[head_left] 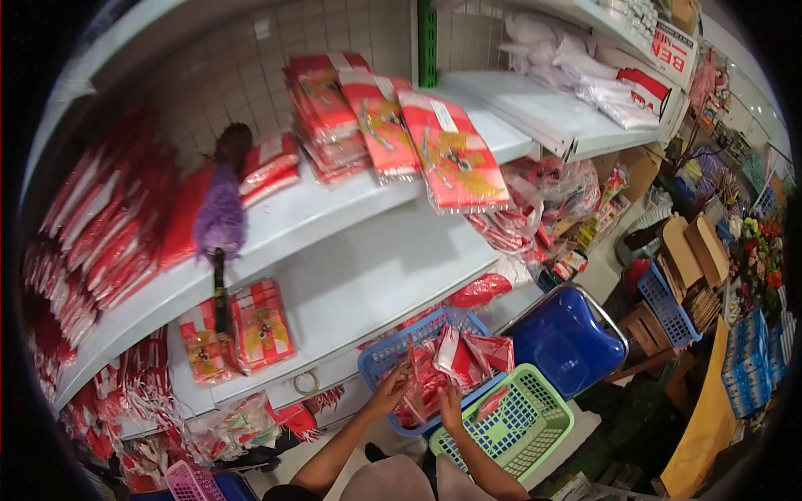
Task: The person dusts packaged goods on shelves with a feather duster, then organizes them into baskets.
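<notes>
A blue basket holds red and white packets in clear plastic. At its left side, my left hand has its fingers bent against the red packets. My right hand is at the basket's front side, its fingertips up against a red packet. Whether either hand grips a packet is too small to tell. A green basket stands just to the right of my right hand, with one small red packet inside.
Shelves with red packets run across the left and centre. A purple duster hangs over the upper shelf edge. A blue stool stands right of the baskets. Another blue basket holds brown pieces farther right.
</notes>
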`<state>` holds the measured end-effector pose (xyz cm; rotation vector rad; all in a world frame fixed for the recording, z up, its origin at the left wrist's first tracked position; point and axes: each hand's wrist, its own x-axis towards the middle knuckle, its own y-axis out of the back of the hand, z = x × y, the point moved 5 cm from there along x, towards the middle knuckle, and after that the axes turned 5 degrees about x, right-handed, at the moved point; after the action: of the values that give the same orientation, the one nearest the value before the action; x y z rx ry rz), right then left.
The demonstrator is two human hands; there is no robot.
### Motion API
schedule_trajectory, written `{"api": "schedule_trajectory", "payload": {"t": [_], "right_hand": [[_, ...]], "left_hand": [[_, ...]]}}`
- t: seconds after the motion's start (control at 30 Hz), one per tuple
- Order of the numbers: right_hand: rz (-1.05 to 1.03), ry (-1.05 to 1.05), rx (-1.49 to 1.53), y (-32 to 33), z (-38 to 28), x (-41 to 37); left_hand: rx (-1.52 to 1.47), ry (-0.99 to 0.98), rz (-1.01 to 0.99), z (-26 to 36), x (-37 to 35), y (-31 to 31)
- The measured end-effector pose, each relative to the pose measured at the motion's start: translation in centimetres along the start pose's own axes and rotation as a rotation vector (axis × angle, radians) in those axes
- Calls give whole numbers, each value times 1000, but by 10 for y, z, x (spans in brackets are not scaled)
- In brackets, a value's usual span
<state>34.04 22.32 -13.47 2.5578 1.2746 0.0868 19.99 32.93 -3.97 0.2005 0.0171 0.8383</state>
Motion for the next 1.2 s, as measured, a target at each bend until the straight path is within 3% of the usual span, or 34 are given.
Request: {"api": "schedule_trajectory", "payload": {"t": [0.03,0.07,0.17,0.27,0.3,0.4,0.57,0.7,0.83,0.93,0.97,1.1,1.2], "right_hand": [[-94,-347,420,-6,7,4],[-196,-698,838,-15,-8,4],[-470,-723,1148,-2,-115,-1],[-438,-488,1201,3,-133,18],[-364,-375,1152,19,-180,12],[-433,-174,1176,30,-246,13],[-529,95,1149,44,-369,-18],[-416,301,949,42,-435,-47],[-250,722,407,26,-475,-59],[-464,629,588,2,-489,-42],[-473,507,561,-7,-493,-36],[-468,518,215,-63,-505,2],[-665,243,122,-105,-500,13]], "left_hand": [[-230,318,-134,12,-11,4],[-327,323,-130,33,-17,7],[-500,252,-154,88,-35,12],[-771,61,-299,136,-47,14],[-802,27,-340,159,-49,17],[-1142,96,-399,175,-56,35],[-867,166,66,253,-58,51],[-915,102,259,303,-73,73],[-966,-22,274,312,-92,106],[-997,-107,279,307,-111,141],[-995,-133,291,308,-117,154],[-994,-203,352,315,-136,199],[-976,-246,392,317,-148,224]]}}
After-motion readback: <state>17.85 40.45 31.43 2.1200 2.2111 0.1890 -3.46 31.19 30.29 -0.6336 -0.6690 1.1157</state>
